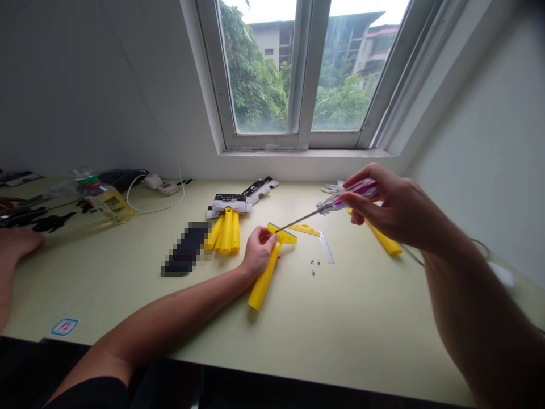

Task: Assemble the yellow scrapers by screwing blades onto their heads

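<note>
My left hand (260, 250) is closed around the head end of a yellow scraper (264, 281), whose handle slants down toward me. In my right hand (389, 204) is a screwdriver (327, 204) with a clear and purple handle. Its shaft runs down to the left, and the tip meets the scraper head near my left fingertips. Just right of the head lie a loose yellow clamp plate (305, 229) and a thin metal blade (327, 247). Several small screws (313, 272) are scattered below them.
Several yellow handles (229, 232) and black-and-white packages (232, 201) lie behind my left hand. Another yellow handle (386, 238) rests below my right hand. Farther left are a blurred dark object (186, 250), a bottle of yellow liquid (108, 199), a charger (159, 183) and another person's arm (15, 250).
</note>
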Motion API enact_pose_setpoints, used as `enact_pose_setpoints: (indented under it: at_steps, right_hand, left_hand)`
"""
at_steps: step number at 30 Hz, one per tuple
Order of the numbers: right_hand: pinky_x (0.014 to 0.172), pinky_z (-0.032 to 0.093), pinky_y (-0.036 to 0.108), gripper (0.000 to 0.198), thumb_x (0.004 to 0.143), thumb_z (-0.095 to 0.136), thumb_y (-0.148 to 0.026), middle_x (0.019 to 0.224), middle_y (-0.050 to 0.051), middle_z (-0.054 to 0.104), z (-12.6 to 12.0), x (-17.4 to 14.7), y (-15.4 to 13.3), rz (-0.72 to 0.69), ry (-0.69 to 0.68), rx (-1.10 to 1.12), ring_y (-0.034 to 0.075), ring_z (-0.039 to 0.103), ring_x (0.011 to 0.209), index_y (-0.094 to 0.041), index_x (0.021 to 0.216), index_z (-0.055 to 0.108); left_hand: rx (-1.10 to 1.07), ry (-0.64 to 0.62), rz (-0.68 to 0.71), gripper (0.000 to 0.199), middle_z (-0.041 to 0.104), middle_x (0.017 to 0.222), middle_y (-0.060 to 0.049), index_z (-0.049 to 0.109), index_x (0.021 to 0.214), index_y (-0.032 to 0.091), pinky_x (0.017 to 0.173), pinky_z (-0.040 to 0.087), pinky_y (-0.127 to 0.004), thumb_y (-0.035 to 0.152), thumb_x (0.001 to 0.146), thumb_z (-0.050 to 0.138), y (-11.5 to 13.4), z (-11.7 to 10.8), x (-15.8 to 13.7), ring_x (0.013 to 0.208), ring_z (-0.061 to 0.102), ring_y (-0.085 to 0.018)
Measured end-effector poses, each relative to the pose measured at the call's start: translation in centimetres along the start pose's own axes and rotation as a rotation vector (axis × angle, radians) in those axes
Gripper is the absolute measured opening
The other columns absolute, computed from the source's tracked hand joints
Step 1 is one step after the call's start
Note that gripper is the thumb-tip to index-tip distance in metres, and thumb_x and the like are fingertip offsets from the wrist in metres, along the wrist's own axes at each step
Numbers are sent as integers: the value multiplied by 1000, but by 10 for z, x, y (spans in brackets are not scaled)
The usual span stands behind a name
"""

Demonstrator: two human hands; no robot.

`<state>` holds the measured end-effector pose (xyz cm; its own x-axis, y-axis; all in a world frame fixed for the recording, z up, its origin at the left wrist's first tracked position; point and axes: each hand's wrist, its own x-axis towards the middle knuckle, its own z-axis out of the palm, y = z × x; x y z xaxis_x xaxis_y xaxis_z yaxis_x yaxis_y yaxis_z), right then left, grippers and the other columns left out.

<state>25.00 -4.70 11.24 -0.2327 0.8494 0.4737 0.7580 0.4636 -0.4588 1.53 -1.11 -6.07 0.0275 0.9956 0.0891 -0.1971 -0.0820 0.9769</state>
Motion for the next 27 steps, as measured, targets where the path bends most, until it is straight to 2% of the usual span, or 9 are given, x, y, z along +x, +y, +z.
enact_pose_setpoints:
  at_steps: [7,11,17,21,23,27]
  right_hand:
    - [56,51,29,30,85,57,-51,63,-1,66,-1,3,6,-65,13,55,17,66,58,-22,93,57]
    - [61,52,29,26,85,60,-45,70,2,68,-6,0,4,-119,48,92,18,68,64,-21,95,57]
    - [53,53,31,22,78,70,-38,61,1,64,-3,0,3,-112,264,223,19,65,54,-22,87,59]
    - [52,53,34,29,72,74,-41,60,2,64,-1,4,4,-59,404,235,22,66,54,-22,85,56]
    - [54,52,34,33,73,71,-46,66,4,67,2,8,10,30,344,92,23,67,59,-23,88,54]
    - [61,48,35,32,80,60,-51,79,9,69,26,22,40,182,98,-315,26,67,72,-22,91,53]
  left_hand:
    - [8,-7,-26,36,58,83,-3,50,84,18,47,54,-25,38,69,75,2,1,2,70,58,-15]
    - [17,-54,-53,34,62,87,-5,52,85,17,48,53,-24,40,72,73,6,4,0,67,59,-14]
    - [12,-15,-30,35,60,85,-5,51,82,16,42,51,-23,42,71,72,4,4,0,67,60,-15]
    - [-32,-14,-24,34,57,89,-4,47,87,18,41,50,-22,42,75,68,3,2,1,69,64,-16]
    - [-58,-37,-57,35,55,92,-2,44,91,20,37,46,-20,44,76,66,4,2,0,63,65,-14]
    - [-93,-75,-83,35,52,90,1,39,90,22,32,39,-18,44,77,63,7,1,0,47,59,-9]
